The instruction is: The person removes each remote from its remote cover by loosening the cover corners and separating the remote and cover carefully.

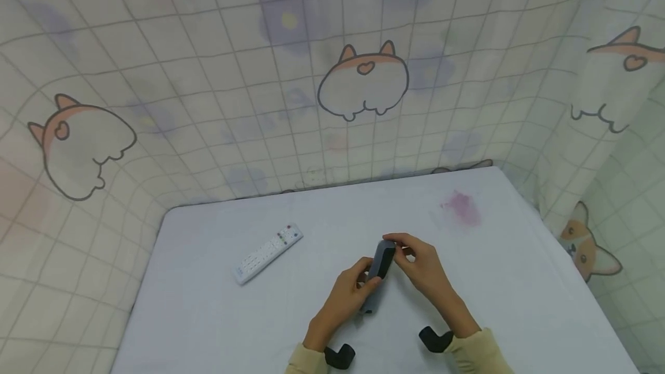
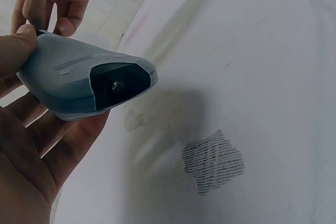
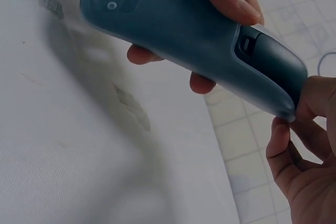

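Note:
A long blue-grey cover (image 1: 375, 273) with a dark device in it is held tilted above the white table. My left hand (image 1: 345, 290) grips its middle, thumb on one side and fingers on the other. With thumb and fingertips, my right hand (image 1: 423, 267) pinches the cover's far end. In the right wrist view, the glossy dark device (image 3: 278, 64) shows through a long opening of the cover (image 3: 173, 24). The left wrist view shows the near end of the cover (image 2: 58, 72), with a dark hollow opening in it.
A white remote control (image 1: 267, 254) lies at an angle on the white table (image 1: 208, 316), left of the hands. A pink stain (image 1: 462, 208) marks the cloth at the back right. Patterned curtains (image 1: 291, 85) hang behind and beside the table.

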Motion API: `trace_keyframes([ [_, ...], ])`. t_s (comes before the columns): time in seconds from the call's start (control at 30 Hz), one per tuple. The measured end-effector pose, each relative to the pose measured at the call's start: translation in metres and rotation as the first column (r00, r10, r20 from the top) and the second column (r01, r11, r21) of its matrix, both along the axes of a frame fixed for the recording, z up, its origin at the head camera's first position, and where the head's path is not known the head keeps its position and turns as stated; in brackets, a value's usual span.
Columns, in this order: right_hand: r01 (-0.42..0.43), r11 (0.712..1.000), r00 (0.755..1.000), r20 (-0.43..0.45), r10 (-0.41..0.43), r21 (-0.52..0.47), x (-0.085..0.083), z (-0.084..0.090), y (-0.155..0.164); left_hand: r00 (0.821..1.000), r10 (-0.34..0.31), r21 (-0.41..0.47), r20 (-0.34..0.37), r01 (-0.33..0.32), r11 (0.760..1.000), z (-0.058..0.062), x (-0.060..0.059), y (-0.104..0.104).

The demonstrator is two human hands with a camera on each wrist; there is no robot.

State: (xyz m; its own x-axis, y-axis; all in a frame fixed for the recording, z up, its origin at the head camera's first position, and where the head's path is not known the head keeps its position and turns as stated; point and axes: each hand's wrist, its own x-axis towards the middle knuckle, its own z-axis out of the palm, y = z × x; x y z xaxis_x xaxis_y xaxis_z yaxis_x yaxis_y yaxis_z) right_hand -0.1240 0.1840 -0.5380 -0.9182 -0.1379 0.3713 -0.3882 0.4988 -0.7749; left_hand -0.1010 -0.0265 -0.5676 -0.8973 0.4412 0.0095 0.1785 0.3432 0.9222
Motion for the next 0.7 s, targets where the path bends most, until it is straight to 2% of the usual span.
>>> trace_keyframes([
  [0.37,0.064,0.996,0.993,0.105,-0.057,-0.065,0.0030,-0.0004,0.0019,1.000,0.010,-0.003,-0.008,-0.011,1.000,0.0044,0.0013,-0.0039],
  [0.5,0.060,0.990,0.990,0.135,-0.043,-0.124,0.0040,-0.0010,0.0007,1.000,0.014,-0.002,-0.003,-0.014,1.000,0.0053,0.0016,-0.0038],
  [0.7,0.060,0.982,0.994,0.097,-0.043,-0.181,0.0049,0.0000,-0.0032,1.000,0.025,0.024,-0.009,-0.025,0.999,0.0066,0.0023,-0.0011],
])
